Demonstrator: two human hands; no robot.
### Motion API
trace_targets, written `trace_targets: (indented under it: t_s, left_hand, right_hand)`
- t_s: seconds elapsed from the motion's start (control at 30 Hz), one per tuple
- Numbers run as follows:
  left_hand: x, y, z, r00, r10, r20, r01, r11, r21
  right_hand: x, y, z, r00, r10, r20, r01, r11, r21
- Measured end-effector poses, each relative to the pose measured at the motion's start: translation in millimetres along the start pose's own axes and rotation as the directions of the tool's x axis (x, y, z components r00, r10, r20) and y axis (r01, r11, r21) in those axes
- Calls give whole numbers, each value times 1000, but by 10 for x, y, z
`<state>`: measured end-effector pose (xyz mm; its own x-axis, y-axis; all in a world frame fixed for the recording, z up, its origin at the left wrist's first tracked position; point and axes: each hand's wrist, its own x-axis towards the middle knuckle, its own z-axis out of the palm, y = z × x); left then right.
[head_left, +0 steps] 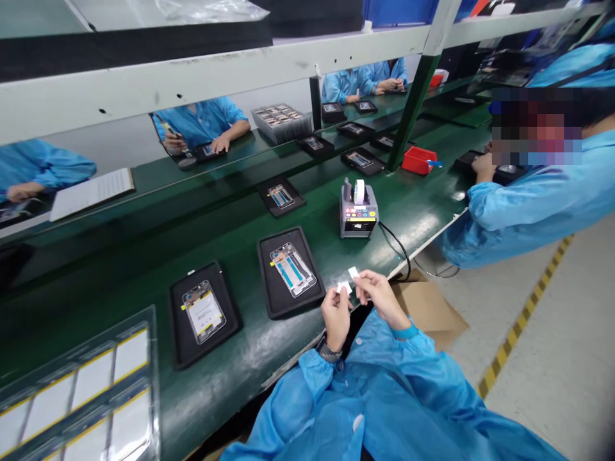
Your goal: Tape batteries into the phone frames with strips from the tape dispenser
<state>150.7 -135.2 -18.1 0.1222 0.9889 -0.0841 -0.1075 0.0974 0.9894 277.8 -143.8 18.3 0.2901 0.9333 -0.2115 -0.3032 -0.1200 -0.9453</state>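
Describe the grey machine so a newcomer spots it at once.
Along the green workbench, find the wearer's right hand, pinching a white piece. Beyond it sits a boxy grey machine carrying a white roll. Unlike the flat black trays nearby, it stands tall, with coloured buttons in front.

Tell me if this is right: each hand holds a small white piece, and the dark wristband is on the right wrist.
Wrong wrist: the head view shows the dark wristband on the left one. The left hand and right hand do each hold a small white piece.
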Motion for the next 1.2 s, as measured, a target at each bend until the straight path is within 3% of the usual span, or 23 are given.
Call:
trace_targets:
  t_s: [0.13, 0.37, 0.5, 0.57, 0.6, 0.7, 0.77, 1.03, 1.2]
  left_hand:
    - [-9, -6, -11, 999, 30, 38, -30, 1000, -4]
    - [-54, -27, -38, 992, 74, 101, -79, 996, 47]
    - [-50, -15, -33, 996, 64, 56, -67, 996, 51]
    - [-44, -9, -28, 999, 36, 27, -37, 999, 38]
    - [-40, -7, -25, 1000, 24, 18, -24, 999, 31]
    - [-34, -12, -15, 1000, 15, 3, -15, 999, 32]
    - [-32, -21, -12, 1000, 20, -5, -20, 999, 37]
    - [-46, -29, -20, 1000, 27, 6, -27, 999, 42]
    - [-47, -16, -21, 1000, 24, 15, -25, 999, 32]
  right_hand:
    - [-241, 136, -17, 992, 32, 121, -11, 985, -174]
    - [-194, 150, -36, 994, 19, 112, 9, 969, -245]
    - [-38, 22, -108, 976, 79, 205, -22, 963, -268]
    - [178, -100, -144, 995, 8, 96, 10, 982, -188]
    - [315, -161, -149, 997, -65, -29, 61, 990, -126]
    - [740, -288, -95, 902, -226, -367, 231, 972, -31]
    - [957, -302, -11, 849, -251, -465, 278, 960, -11]
    - [1229, -217, 226, 736, -261, -625, 359, 933, 33]
    - [1303, -234, 280, 703, -255, -663, 368, 929, 33]
